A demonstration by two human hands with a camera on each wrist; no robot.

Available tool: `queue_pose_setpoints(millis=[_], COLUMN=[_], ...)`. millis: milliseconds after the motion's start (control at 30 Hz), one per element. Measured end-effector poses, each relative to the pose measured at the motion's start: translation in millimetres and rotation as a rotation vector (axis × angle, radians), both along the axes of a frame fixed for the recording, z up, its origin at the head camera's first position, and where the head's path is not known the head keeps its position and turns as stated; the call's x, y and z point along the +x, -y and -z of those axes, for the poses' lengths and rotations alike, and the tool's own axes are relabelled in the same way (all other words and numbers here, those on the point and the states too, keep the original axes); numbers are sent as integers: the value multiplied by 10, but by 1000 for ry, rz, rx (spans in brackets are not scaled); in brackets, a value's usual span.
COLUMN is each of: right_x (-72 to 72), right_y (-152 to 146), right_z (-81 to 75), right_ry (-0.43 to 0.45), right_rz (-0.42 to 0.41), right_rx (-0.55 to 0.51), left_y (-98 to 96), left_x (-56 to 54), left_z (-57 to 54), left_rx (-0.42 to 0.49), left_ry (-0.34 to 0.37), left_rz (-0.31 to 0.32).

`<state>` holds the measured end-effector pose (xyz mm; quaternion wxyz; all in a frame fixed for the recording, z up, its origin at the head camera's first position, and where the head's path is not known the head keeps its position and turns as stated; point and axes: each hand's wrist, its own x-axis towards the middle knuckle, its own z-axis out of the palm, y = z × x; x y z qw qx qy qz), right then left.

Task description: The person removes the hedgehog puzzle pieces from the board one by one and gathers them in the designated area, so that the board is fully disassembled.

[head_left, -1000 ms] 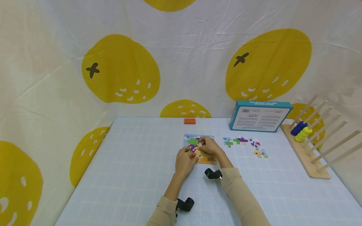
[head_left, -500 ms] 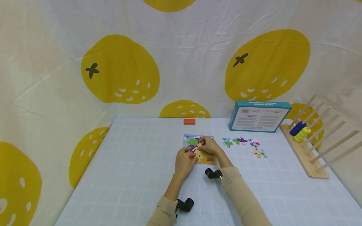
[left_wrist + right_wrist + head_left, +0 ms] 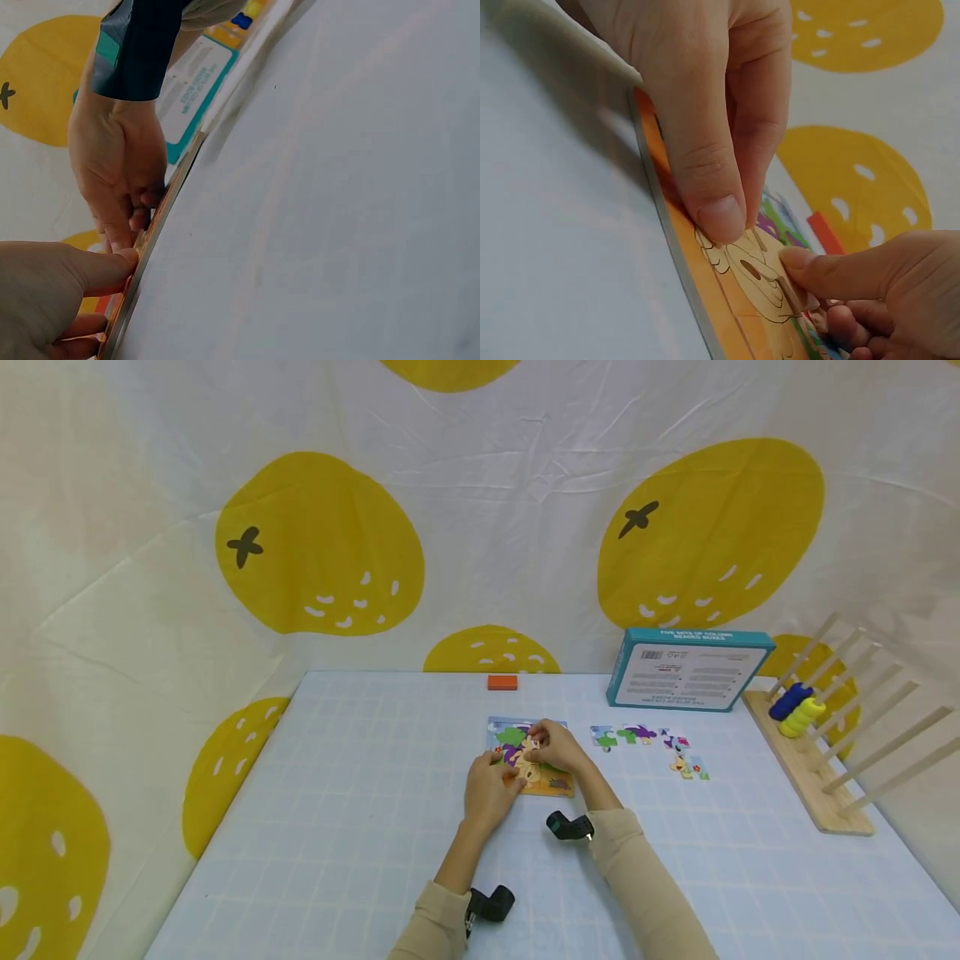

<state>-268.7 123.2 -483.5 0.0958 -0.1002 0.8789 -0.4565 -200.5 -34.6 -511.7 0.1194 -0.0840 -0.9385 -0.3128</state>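
Note:
A square jigsaw puzzle [image 3: 551,782] with a cartoon picture and an orange lower edge lies on the table in the head view. My left hand [image 3: 489,789] grips its left side, thumb on the picture and fingers curled near the edge. Over the puzzle's upper right part, my right hand [image 3: 558,747] pinches a small puzzle piece, mostly hidden by the fingers. The right wrist view shows the right thumb [image 3: 721,217] low against a beige part of the picture. Beside it sits the left thumb [image 3: 802,259].
Several loose puzzle pieces [image 3: 637,733] lie right of the puzzle. A teal and white box [image 3: 690,672] stands behind them. At far right is a wooden peg rack [image 3: 813,768] with blue and yellow beads [image 3: 801,717]. An orange block [image 3: 502,682] lies at the back edge.
The right wrist and forearm have shifted slightly right and toward the body, with the right fingers still over the puzzle. My left hand stays in place.

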Motion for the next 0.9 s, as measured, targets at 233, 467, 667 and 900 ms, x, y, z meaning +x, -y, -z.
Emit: queue_pose_setpoints(millis=[233, 467, 667, 900], right_x=[21, 61, 67, 113], right_y=[-28, -77, -144, -357], right_z=[98, 141, 173, 152], right_ry=[-64, -30, -8, -9], right_rz=[3, 40, 86, 215], right_rx=[-27, -83, -265, -403], left_y=[6, 1, -3, -12], left_x=[-4, 4, 9, 7], left_z=[8, 5, 7, 10], left_rx=[11, 7, -21, -15], left_ry=[-10, -25, -38, -27], left_rz=[-5, 6, 14, 10])
